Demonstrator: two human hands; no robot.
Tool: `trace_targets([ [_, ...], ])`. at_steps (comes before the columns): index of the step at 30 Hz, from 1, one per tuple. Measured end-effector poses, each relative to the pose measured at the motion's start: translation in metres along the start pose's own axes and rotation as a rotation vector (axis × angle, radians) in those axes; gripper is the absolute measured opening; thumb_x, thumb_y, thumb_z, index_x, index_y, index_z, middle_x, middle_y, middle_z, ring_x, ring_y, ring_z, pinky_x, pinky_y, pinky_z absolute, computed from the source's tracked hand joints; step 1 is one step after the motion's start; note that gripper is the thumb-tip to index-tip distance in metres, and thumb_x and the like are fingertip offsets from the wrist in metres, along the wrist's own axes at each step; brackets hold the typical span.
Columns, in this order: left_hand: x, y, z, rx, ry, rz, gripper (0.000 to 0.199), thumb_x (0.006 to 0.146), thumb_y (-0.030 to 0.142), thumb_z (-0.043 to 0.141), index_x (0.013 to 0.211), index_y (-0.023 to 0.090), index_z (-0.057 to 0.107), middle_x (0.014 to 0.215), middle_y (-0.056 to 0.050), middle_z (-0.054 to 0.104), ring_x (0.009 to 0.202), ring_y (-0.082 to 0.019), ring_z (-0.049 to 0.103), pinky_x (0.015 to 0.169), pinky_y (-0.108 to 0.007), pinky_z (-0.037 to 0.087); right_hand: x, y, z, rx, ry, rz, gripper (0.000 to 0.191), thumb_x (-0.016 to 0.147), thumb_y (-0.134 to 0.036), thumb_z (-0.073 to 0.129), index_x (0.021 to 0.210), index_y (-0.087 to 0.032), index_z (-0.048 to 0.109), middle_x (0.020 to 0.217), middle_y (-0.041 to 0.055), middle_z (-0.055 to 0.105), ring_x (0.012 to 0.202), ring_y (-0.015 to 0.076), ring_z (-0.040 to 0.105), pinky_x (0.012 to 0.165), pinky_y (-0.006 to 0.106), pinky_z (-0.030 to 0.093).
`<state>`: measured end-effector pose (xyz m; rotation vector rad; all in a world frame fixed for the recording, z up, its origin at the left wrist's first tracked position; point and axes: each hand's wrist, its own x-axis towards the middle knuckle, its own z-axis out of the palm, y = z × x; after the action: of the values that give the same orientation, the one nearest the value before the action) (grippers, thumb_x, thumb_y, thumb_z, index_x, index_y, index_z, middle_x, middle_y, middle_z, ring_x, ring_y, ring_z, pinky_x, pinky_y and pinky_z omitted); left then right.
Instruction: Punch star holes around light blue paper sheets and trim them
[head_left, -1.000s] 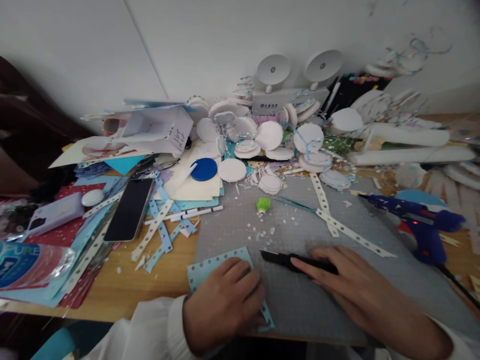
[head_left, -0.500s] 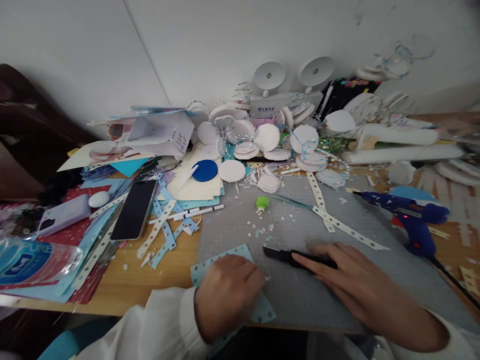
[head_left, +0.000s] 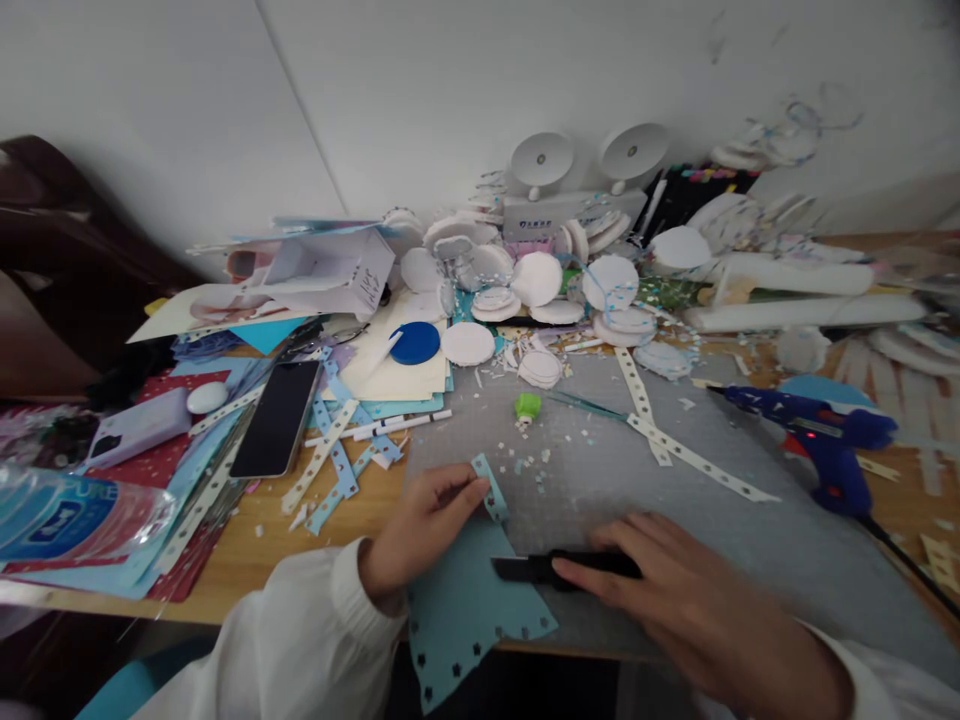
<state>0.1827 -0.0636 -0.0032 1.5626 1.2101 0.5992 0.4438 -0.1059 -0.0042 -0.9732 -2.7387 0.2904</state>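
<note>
Head cam: wooden bench point(head_left: 240, 560), grey mat point(head_left: 720, 430) on it; blue punched sheet point(head_left: 465, 605) extends past mat's near edge. Tip, IMO: sheet flat, taut, well back on mat. L grip point(head_left: 420, 530) closed on sheet's upper pt; R grip point(head_left: 694, 590) closed round blk cutter point(head_left: 589, 564), blade point(head_left: 513, 569) over sheet, contact unclear.

"PURE" on the plastic package point(head_left: 82, 518)

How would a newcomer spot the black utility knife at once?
Find the big grey cutting mat. Near its front edge, the right hand holds the black knife, blade over a blue paper sheet with punched borders. Unlike the thin teal tool lying farther back, it is thicker and black.
</note>
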Motion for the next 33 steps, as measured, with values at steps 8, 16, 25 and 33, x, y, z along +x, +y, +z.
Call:
trace_targets([
  [8,0.004,-0.006,0.000,-0.128,0.014,-0.066,0.035,0.089,0.039,0.045,0.071,0.013,0.058,0.066,-0.001,0.055,0.067,-0.014,0.053,0.065,-0.024,0.043,0.011,-0.003,0.006,-0.028,-0.023,0.000,0.049,0.084,-0.006,0.040,0.128,-0.023,0.054,0.087,0.0081,0.061,0.075,0.0192,0.057,0.066,0.030,0.047],
  [16,-0.011,-0.004,0.004,0.171,-0.065,0.198,0.027,0.079,0.020,0.060,0.106,0.016,0.059,0.106,-0.008,0.063,0.098,-0.019,0.057,0.088,-0.031,0.047,0.007,-0.017,0.011,-0.051,-0.046,-0.007,0.040,0.089,-0.015,0.041,0.126,-0.021,0.053,0.078,0.0049,0.060,0.061,0.0165,0.060,0.053,0.026,0.050],
  [25,0.000,-0.005,-0.008,0.738,-0.258,0.568,0.022,0.089,0.015,0.049,0.108,0.015,0.059,0.106,-0.006,0.063,0.097,-0.019,0.056,0.087,-0.034,0.044,-0.020,-0.009,-0.009,-0.004,-0.133,0.038,0.047,0.089,-0.033,0.051,0.135,-0.029,0.045,0.100,0.0054,0.070,0.077,0.0160,0.070,0.061,0.022,0.059],
  [33,0.016,-0.008,-0.008,0.728,-0.266,0.606,0.024,0.094,0.013,0.037,0.096,0.014,0.061,0.090,-0.006,0.062,0.085,-0.017,0.056,0.078,-0.028,0.043,-0.072,0.011,-0.012,-0.230,-0.108,0.149,0.053,0.087,-0.043,0.048,0.138,-0.040,0.039,0.121,0.0003,0.064,0.096,0.0229,0.068,0.071,0.025,0.060],
])
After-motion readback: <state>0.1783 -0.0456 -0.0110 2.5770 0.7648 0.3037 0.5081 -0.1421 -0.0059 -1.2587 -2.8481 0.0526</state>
